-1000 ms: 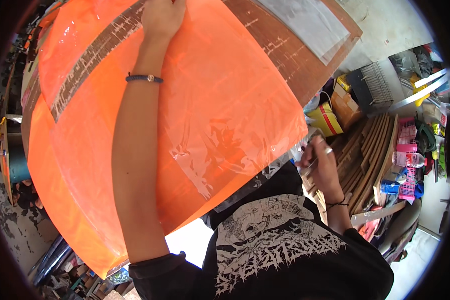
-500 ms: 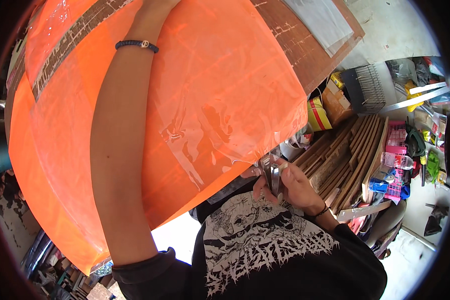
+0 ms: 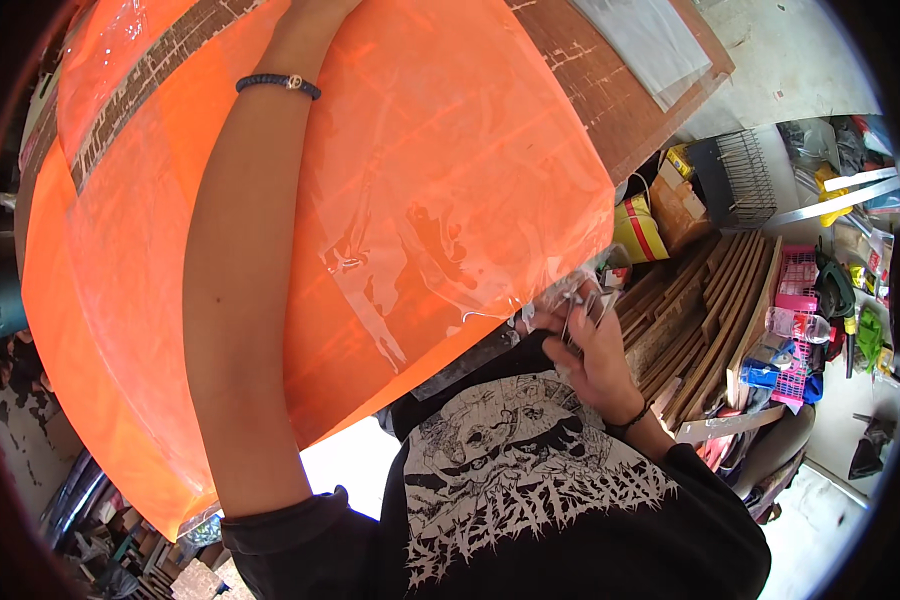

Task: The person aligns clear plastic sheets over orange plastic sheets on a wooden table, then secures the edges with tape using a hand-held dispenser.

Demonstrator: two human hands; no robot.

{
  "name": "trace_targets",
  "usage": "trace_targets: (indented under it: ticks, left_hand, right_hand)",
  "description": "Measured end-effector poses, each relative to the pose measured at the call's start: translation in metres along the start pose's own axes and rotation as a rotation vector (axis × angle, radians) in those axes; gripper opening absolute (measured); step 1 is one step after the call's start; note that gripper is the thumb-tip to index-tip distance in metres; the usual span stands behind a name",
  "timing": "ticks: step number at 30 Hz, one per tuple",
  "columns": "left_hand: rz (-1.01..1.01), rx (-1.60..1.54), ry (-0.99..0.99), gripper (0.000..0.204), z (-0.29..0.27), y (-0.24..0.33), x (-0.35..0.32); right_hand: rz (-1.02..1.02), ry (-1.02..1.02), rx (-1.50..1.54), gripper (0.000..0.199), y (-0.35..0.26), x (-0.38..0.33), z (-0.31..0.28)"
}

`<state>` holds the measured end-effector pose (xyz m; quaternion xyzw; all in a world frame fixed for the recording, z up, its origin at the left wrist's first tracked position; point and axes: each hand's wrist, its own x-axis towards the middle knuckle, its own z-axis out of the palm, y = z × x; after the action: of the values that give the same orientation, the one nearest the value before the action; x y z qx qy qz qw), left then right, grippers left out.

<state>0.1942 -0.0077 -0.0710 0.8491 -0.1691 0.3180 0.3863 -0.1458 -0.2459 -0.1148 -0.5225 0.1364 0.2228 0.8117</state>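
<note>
A large orange sheet lies over the board, with clear plastic film on top of it. My left arm stretches across the film to the far edge. Only the wrist end of my left hand shows; its fingers are outside the picture. At the near right corner of the sheet, my right hand is closed on the crumpled edge of the clear plastic film. Its thumb and fingers are bent together there, partly covered by shiny folds. Whether a small tool is also in them is hidden.
A brown board extends beyond the sheet, with a folded clear plastic piece on it. Wooden slats stand stacked on the right, near a yellow bag, a black wire rack and pink baskets. Wood offcuts lie at lower left.
My right hand has shifted slightly right and up along the sheet's near edge, bunching film at its fingers. The silvery object seen between those fingers no longer shows clearly. My left arm stays put.
</note>
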Motion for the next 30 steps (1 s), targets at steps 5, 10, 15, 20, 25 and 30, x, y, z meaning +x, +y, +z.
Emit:
trace_targets:
  ticks: [5, 10, 15, 20, 25, 30]
  left_hand:
    - [0.009, 0.012, 0.005, 0.04, -0.004, -0.001, -0.001]
    - [0.017, 0.039, -0.047, 0.04, -0.006, 0.001, 0.001]
    - [-0.158, 0.274, -0.213, 0.049, -0.034, 0.011, 0.032]
    - [-0.198, 0.493, -0.596, 0.062, -0.104, 0.096, 0.054]
    - [-0.13, 0.004, -0.907, 0.033, -0.178, 0.171, -0.034]
    - [-0.29, -0.137, -1.241, 0.031, -0.219, 0.236, -0.152]
  right_hand:
    - [-0.125, 0.28, 0.11, 0.031, -0.005, 0.012, 0.008]
    - [-0.142, 0.323, 0.133, 0.024, -0.019, 0.01, 0.015]
    - [-0.137, 0.293, 0.074, 0.019, -0.025, 0.01, 0.018]
    - [-0.13, 0.274, 0.086, 0.02, -0.03, 0.009, 0.015]
    - [-0.074, 0.25, 0.067, 0.03, -0.021, 0.01, 0.001]
    - [-0.101, 0.195, 0.089, 0.039, -0.024, 0.012, -0.004]
